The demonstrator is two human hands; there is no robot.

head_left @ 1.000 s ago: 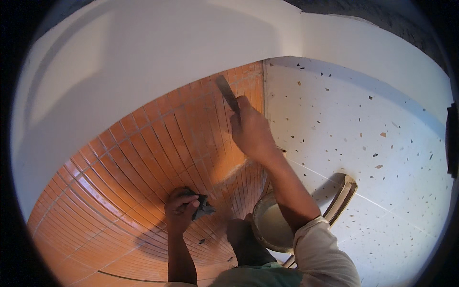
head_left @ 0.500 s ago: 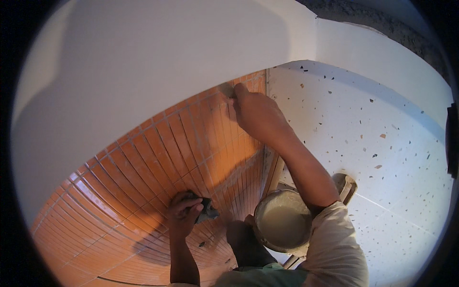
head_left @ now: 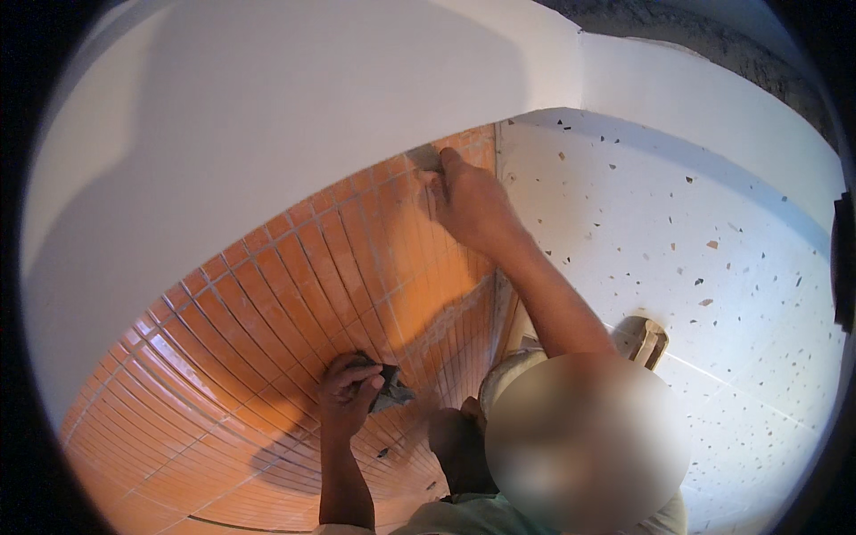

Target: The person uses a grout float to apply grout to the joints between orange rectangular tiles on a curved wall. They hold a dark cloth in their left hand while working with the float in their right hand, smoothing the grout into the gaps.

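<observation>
Moved since a second ago: my right hand has climbed the orange tiled wall to its top edge, where the tiles meet the white plaster band. It is closed around a small flat scraper-like tool, whose grey blade shows just above the knuckles, pressed to the tiles right below the plaster. My left hand has stayed low on the same wall, fingers curled tight on a dark crumpled cloth held against the tiles. Right of the tiled wall: white speckled terrazzo wall, meeting it at a corner joint. Below the right forearm, a pale bucket rim is partly hidden; I cannot tell its contents.
</observation>
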